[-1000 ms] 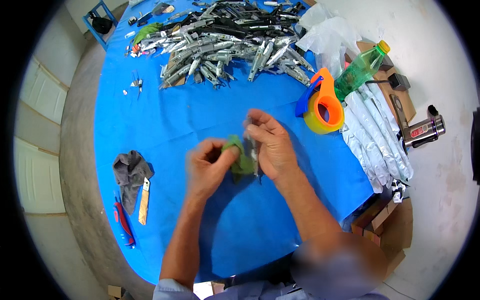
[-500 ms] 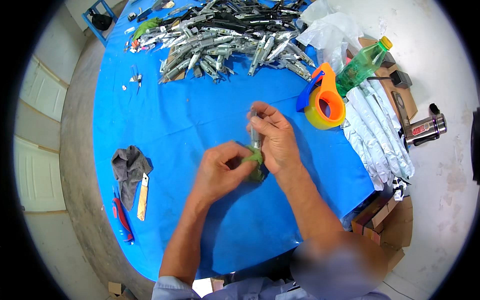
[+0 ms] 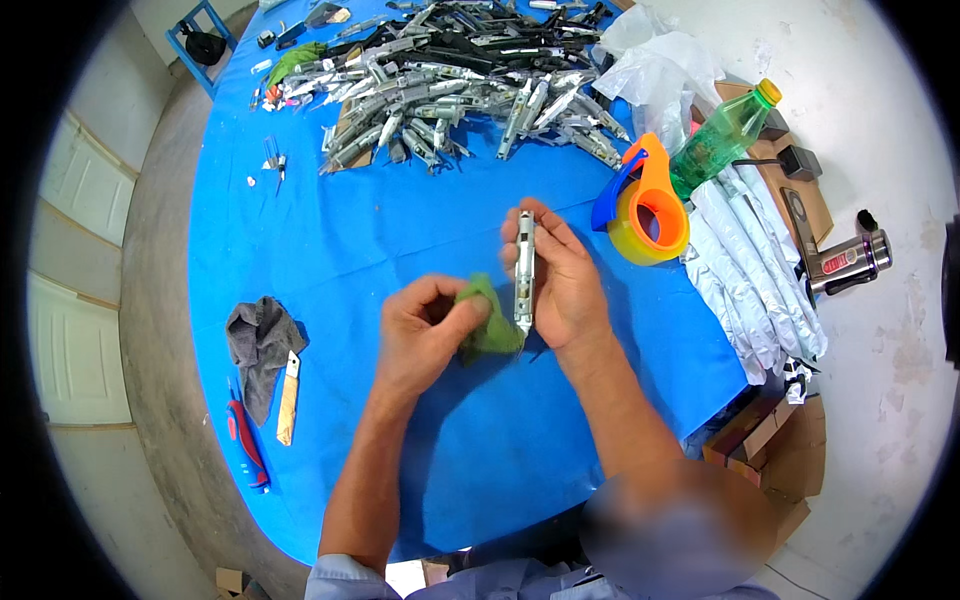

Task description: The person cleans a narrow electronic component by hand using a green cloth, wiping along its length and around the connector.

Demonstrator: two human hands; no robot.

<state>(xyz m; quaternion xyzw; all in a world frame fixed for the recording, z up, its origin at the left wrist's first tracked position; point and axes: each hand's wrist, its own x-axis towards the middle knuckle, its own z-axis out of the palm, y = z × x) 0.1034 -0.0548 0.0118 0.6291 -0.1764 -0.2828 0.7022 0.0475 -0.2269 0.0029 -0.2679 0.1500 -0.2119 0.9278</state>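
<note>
My right hand (image 3: 572,285) holds a slim silver-grey device (image 3: 525,272) upright between thumb and fingers. Dark slots show along its face, and its narrow tip points down toward me. In my left hand (image 3: 420,325) a green cloth (image 3: 488,325) is pinched between thumb and fingers. The cloth hangs just left of the device's lower end; whether they touch, I cannot tell. Both hands are above the blue-covered table (image 3: 340,240). Similar silver and black devices (image 3: 440,95) lie heaped at the far side.
A tape dispenser (image 3: 652,215), a green bottle (image 3: 725,140) and silvery packets (image 3: 745,270) sit at the right, with a metal flask (image 3: 855,262) beyond. At the left lie a grey cloth (image 3: 260,340), a wooden-handled blade (image 3: 288,400) and a red-and-blue screwdriver (image 3: 244,440).
My left hand has drawn the green cloth leftward, off the device's lower end. My right hand has turned the device so its slotted face shows.
</note>
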